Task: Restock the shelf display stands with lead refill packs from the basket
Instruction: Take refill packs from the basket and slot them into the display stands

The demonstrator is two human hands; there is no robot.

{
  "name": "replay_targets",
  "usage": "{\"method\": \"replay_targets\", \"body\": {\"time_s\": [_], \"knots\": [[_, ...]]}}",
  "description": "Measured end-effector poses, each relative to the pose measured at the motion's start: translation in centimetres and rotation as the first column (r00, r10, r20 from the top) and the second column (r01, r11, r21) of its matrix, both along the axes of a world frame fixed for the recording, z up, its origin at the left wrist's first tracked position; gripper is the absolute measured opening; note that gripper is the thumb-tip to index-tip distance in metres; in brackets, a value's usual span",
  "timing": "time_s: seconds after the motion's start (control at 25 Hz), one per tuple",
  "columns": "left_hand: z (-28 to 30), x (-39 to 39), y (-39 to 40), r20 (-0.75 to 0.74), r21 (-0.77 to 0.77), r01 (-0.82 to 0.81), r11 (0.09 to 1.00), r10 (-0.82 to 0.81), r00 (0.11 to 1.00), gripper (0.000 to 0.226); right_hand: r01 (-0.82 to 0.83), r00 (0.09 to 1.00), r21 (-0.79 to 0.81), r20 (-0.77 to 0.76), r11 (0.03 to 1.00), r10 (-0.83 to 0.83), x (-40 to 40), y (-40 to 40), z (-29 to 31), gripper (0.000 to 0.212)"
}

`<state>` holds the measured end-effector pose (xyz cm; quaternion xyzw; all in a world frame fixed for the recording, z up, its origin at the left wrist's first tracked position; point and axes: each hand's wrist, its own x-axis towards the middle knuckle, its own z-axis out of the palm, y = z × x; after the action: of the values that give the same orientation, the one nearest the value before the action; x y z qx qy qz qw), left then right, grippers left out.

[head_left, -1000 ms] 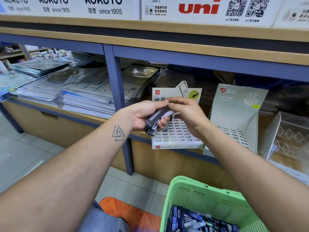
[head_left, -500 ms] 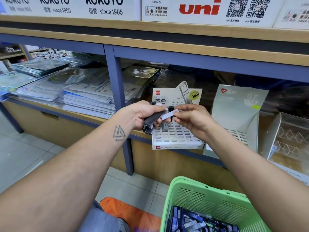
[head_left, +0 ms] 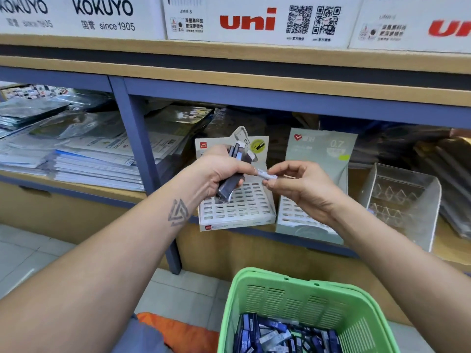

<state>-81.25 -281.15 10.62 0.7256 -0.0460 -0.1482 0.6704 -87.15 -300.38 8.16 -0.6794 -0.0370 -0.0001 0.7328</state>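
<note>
My left hand (head_left: 219,171) grips a bundle of dark lead refill packs (head_left: 233,182), held upright in front of the white slotted display stand (head_left: 242,212) on the shelf. Just to the right, my right hand (head_left: 300,184) pinches a single pale refill pack (head_left: 267,174) between thumb and fingers; its left end touches my left hand's fingers. A grey-green display stand (head_left: 318,154) marked 0.7 stands beside the white one, behind my right hand. The green basket (head_left: 285,294) at the bottom holds several dark blue and grey packs.
A clear plastic stand (head_left: 405,197) sits at the right of the shelf. Stacks of paper and wrapped stationery (head_left: 84,161) fill the left bay beyond the blue post (head_left: 142,159). White Kokuyo and uni cartons (head_left: 247,21) line the top shelf. An orange item (head_left: 178,332) lies low on the floor.
My right hand has drawn one pale pack out of the bundle and moved right. My left hand tilted the bundle more upright. The view has moved closer to the shelf.
</note>
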Motion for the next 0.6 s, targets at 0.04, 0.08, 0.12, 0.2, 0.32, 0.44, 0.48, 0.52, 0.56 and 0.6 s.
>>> {"method": "replay_targets", "body": {"time_s": [0.04, 0.08, 0.12, 0.2, 0.32, 0.44, 0.48, 0.52, 0.56, 0.6], "knots": [[0.2, -0.4, -1.2, 0.030, 0.017, 0.011, 1.000, -0.011, 0.999, 0.034, 0.009, 1.000, 0.012, -0.009, 1.000, -0.009, -0.6, -1.1, 0.0, 0.020], [0.3, -0.8, -2.5, 0.054, 0.030, 0.023, 0.999, -0.025, 0.998, 0.034, 0.029, 1.000, -0.004, -0.009, 1.000, -0.029, -1.1, -2.2, 0.1, 0.021], [0.4, -1.3, -3.6, 0.071, 0.032, 0.039, 0.999, -0.041, 0.997, 0.034, 0.054, 0.998, -0.048, -0.006, 0.997, -0.055, -1.6, -3.1, 0.0, 0.023], [0.2, -1.6, -5.8, 0.099, 0.012, 0.080, 0.997, -0.081, 0.992, 0.034, 0.106, 0.994, -0.115, -0.006, 0.988, -0.107, -2.5, -4.9, -0.1, 0.028], [-0.1, -1.9, -9.1, 0.066, -0.041, 0.089, 0.995, -0.086, 0.994, 0.029, 0.175, 0.984, -0.101, -0.023, 0.979, -0.178, -3.9, -7.4, -0.5, 0.029], [-0.4, -1.9, -11.5, -0.017, -0.150, 0.065, 0.987, -0.069, 0.997, 0.027, 0.234, 0.971, -0.059, -0.043, 0.970, -0.236, -5.0, -9.7, -0.8, 0.030], [-0.6, -1.8, -12.0, -0.022, -0.152, 0.064, 0.986, -0.068, 0.997, 0.027, 0.246, 0.967, -0.050, -0.050, 0.968, -0.248, -5.2, -10.4, -1.0, 0.031], [-0.9, -1.8, -12.7, -0.022, -0.142, 0.074, 0.987, -0.078, 0.997, 0.027, 0.257, 0.964, -0.040, -0.057, 0.965, -0.260, -5.5, -11.3, -1.1, 0.031], [-1.1, -1.8, -13.3, -0.018, -0.124, 0.090, 0.988, -0.093, 0.996, 0.026, 0.267, 0.961, -0.035, -0.062, 0.963, -0.269, -5.9, -12.0, -1.3, 0.031], [-1.4, -1.9, -14.0, -0.012, -0.100, 0.108, 0.989, -0.110, 0.994, 0.026, 0.272, 0.960, -0.037, -0.064, 0.962, -0.274, -6.2, -12.6, -1.4, 0.030]]}}
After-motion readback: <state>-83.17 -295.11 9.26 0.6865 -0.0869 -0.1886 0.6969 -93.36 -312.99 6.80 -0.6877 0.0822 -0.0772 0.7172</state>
